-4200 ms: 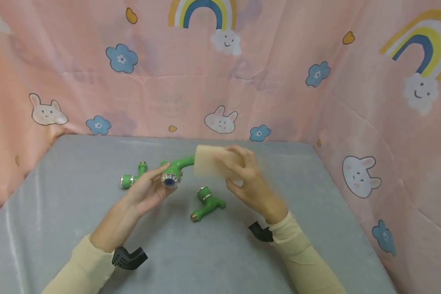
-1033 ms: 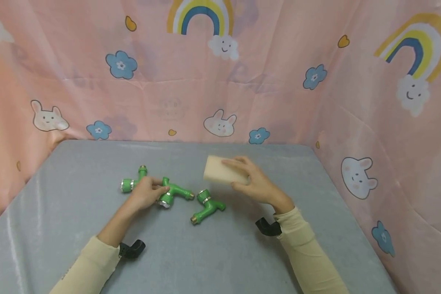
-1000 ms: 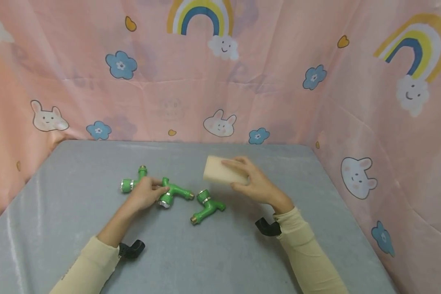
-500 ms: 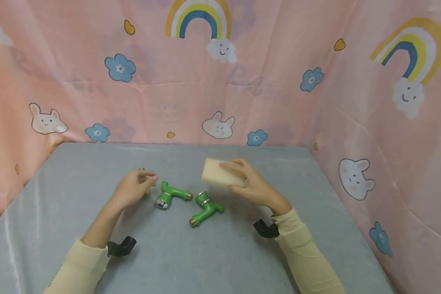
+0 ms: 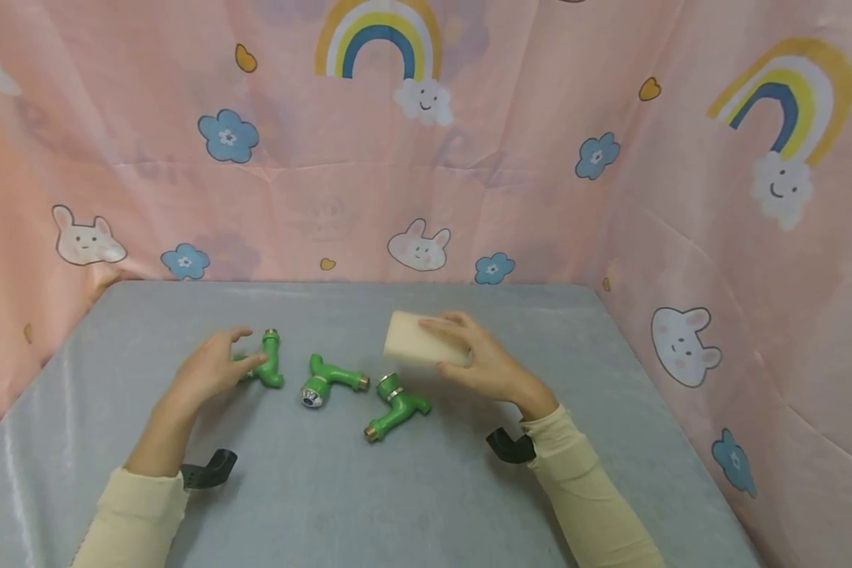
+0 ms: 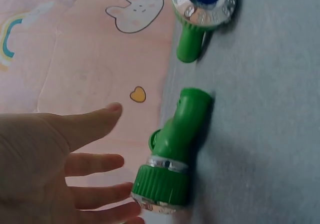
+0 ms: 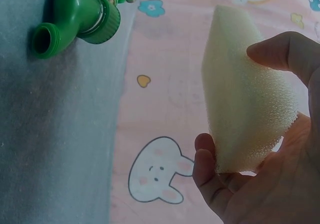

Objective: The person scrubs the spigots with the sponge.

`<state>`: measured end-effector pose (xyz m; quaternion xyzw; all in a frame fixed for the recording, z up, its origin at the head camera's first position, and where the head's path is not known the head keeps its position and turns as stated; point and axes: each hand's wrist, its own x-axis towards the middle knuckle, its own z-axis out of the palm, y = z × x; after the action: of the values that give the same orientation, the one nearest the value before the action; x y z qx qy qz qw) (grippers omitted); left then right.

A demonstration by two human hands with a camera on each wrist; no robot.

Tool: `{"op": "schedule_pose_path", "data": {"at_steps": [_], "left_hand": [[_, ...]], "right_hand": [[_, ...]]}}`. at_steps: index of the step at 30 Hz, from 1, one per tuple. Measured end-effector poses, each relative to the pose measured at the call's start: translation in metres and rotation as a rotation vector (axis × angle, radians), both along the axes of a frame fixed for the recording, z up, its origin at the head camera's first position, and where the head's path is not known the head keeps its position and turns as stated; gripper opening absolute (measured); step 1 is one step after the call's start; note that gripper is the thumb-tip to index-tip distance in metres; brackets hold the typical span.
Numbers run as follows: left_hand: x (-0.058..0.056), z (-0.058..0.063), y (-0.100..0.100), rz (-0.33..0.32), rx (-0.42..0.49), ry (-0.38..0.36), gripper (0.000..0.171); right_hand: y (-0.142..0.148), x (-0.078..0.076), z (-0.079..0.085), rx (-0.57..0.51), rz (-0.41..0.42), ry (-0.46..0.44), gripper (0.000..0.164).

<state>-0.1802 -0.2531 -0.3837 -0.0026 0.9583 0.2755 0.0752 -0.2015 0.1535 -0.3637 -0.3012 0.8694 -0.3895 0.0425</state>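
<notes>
My right hand [image 5: 493, 367] grips a cream sponge [image 5: 420, 339] between thumb and fingers above the table; its porous side shows in the right wrist view. My left hand [image 5: 209, 367] holds nothing, its fingers spread beside the leftmost green faucet [image 5: 270, 363] and covering part of it in the head view. In the left wrist view that faucet's ribbed green knob [image 6: 161, 184] lies right at the fingertips. A second green faucet [image 5: 335, 374], its silver-and-blue knob end facing me, lies at the middle. Just right of it rests a third green faucet [image 5: 401, 406] with a brass threaded end.
A grey cloth covers the table [image 5: 341, 505]. Pink printed curtain [image 5: 525, 118] hangs along the back and both sides. A black wrist mount [image 5: 213, 471] juts from the left sleeve, another black mount [image 5: 510, 446] from the right one.
Earlier my left hand held the middle faucet up near the sponge, then lowered it to the table. It has let go and moved left to the leftmost faucet. The right hand keeps the sponge.
</notes>
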Motion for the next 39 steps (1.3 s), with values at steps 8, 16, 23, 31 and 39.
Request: {"op": "schedule_pose_path", "data": {"at_steps": [8,16,23,31,39], "left_hand": [[0.001,-0.005,-0.013,-0.069,-0.073,-0.078,0.068],[-0.005,-0.008,-0.023,-0.054,-0.047,-0.106,0.054],[-0.004,-0.004,-0.02,-0.02,0.053,-0.047,0.054],[0.009,0.018,0.012,-0.058,0.38,0.126,0.044],[0.025,0.031,0.068,-0.131,0.389,0.269,0.05]], "right_hand": [[-0.003,0.0,0.0,0.011,0.012,-0.007,0.062],[-0.006,-0.003,0.001,0.007,0.017,-0.01,0.061],[-0.008,-0.002,-0.001,0.003,0.011,-0.017,0.062],[-0.016,0.005,-0.002,-0.027,-0.003,0.105,0.063],[-0.036,0.022,0.002,0.023,0.002,0.49,0.063]]}}
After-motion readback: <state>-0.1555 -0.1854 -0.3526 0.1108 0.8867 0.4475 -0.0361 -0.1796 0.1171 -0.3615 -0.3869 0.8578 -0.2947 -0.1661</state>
